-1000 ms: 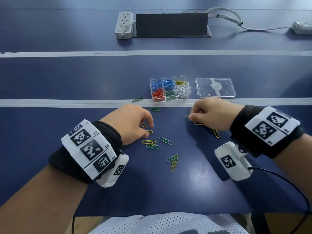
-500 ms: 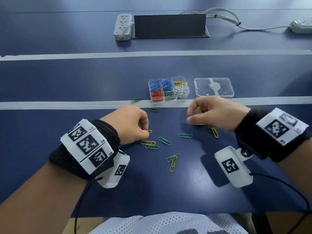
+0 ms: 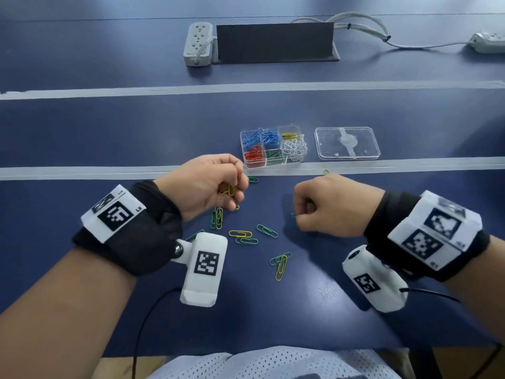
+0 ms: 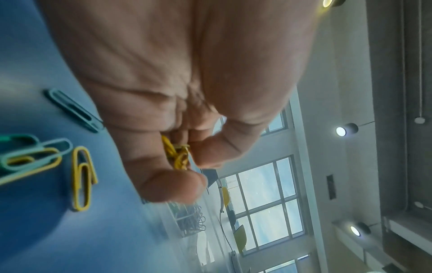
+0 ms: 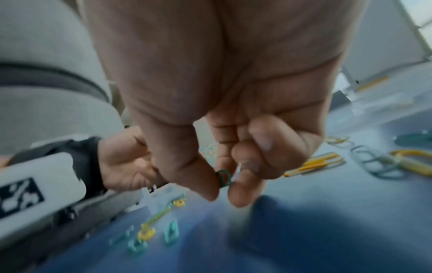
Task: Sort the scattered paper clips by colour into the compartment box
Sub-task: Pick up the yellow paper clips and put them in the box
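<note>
While green and yellow paper clips (image 3: 279, 264) lie scattered, compartment box (image 3: 273, 160) holds sorted colours.

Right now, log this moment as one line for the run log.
left hand: holds yellow clips | right hand: pinches green clip | compartment box: open, partly filled | loose clips: yellow, green on table

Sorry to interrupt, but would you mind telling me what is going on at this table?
A person is sorting coloured paper clips into a clear plastic compartment box. The left hand holds a few yellow paper clips; the right hand pinches a green paper clip. The box already holds blue, red, green, yellow and white clips, its clear lid lies beside it, and loose green and yellow clips are on the blue table.
</note>
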The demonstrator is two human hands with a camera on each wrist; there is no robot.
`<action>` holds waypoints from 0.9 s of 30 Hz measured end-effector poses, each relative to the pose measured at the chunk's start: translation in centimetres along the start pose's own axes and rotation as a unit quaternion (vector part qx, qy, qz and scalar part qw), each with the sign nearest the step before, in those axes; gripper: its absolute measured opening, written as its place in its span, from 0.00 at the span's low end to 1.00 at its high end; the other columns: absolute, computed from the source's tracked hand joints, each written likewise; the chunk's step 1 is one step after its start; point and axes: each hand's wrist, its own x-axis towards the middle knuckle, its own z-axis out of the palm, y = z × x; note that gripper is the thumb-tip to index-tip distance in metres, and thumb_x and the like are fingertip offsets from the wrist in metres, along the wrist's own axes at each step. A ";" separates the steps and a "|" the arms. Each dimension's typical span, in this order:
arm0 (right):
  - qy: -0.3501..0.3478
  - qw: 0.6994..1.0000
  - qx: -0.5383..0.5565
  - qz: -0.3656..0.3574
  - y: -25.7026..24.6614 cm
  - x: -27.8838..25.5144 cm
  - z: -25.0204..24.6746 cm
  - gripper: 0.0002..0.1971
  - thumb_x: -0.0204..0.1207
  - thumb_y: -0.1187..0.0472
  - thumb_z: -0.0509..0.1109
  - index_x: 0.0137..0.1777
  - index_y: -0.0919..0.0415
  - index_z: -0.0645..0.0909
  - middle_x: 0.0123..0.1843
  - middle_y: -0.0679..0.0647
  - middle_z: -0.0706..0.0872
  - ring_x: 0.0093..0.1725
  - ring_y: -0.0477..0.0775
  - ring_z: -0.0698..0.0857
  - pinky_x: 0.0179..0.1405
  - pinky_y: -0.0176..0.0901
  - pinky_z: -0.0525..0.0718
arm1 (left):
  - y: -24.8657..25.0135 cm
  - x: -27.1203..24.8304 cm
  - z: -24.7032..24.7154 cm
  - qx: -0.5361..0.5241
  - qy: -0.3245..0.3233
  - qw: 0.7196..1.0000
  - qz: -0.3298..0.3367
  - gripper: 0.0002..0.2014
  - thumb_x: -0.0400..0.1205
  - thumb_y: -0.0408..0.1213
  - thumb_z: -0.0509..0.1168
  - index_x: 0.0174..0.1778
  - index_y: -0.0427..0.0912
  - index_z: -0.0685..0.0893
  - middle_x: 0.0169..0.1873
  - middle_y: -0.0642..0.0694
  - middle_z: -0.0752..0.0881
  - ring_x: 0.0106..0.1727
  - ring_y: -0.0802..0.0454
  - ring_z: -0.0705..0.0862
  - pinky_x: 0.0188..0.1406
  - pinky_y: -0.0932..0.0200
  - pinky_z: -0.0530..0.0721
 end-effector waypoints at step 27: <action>0.048 0.998 0.041 0.025 0.0 2.7 -5.1 0.12 0.70 0.65 0.68 0.45 0.45 0.86 0.25 0.44 0.81 0.31 0.41 0.81 0.27 0.22 0.73 | 9.0 9.4 4.8 0.590 0.035 0.783 0.193 0.23 0.75 0.22 0.60 0.61 0.49 0.82 0.53 0.50 0.87 0.54 0.50 0.85 0.52 0.56 0.83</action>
